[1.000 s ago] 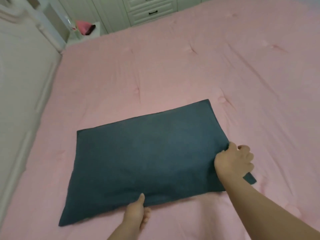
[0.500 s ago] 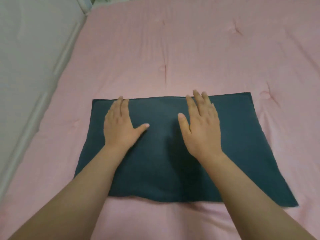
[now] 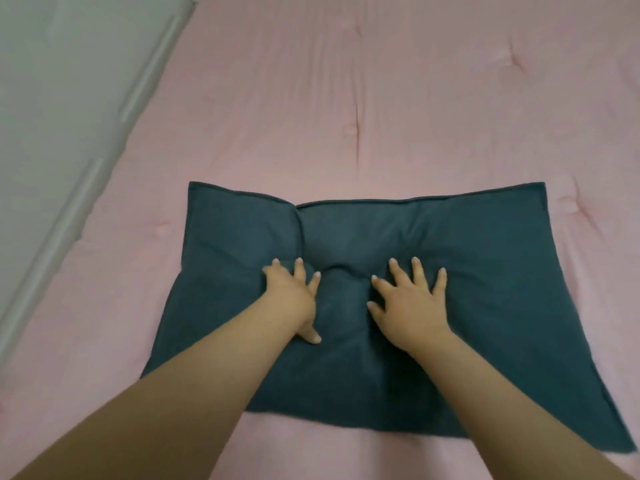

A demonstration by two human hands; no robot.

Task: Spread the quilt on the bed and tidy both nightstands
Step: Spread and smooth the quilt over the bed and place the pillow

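Note:
A dark teal pillow lies flat on the pink quilt, which covers the whole bed. My left hand presses down on the pillow left of its middle, fingers spread. My right hand presses beside it, a little to the right, fingers also spread. The pillow is dented under both palms, with a crease running up to its far edge. Neither nightstand is in view.
The white padded headboard runs along the left side of the bed. The quilt lies smooth with a few tufted dimples around the pillow.
Both hands left the pillow's near edge, laid flat on its top, then slid closer together and toward me, pushing in and denting it. The view has tilted down.

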